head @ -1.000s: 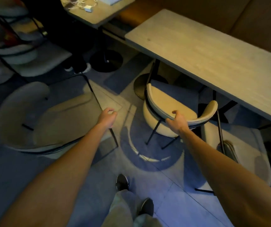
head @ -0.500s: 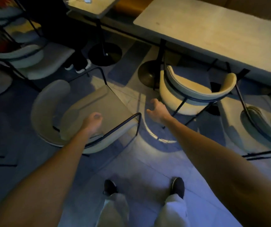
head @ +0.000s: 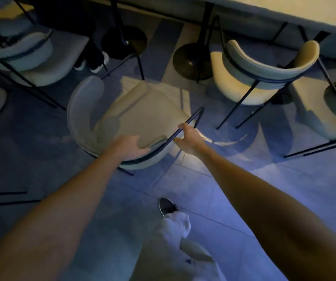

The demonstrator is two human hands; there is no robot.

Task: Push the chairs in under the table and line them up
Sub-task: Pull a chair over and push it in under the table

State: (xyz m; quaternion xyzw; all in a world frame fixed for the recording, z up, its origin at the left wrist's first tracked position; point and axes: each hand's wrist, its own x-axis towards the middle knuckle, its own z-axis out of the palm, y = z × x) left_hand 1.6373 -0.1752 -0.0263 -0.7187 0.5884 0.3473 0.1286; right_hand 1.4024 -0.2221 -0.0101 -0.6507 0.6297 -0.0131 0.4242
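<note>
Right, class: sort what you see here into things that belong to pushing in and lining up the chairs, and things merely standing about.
Part of the job:
- grey chair, gripped by left hand and right hand
- cream chair, already at the table
- long table

Just there:
- round table base
- someone's shoes
- stacked chairs at left

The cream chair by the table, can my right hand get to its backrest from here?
Probably yes: only bare floor lies between the right hand, now on the tipped chair's black frame, and the cream chair.
</note>
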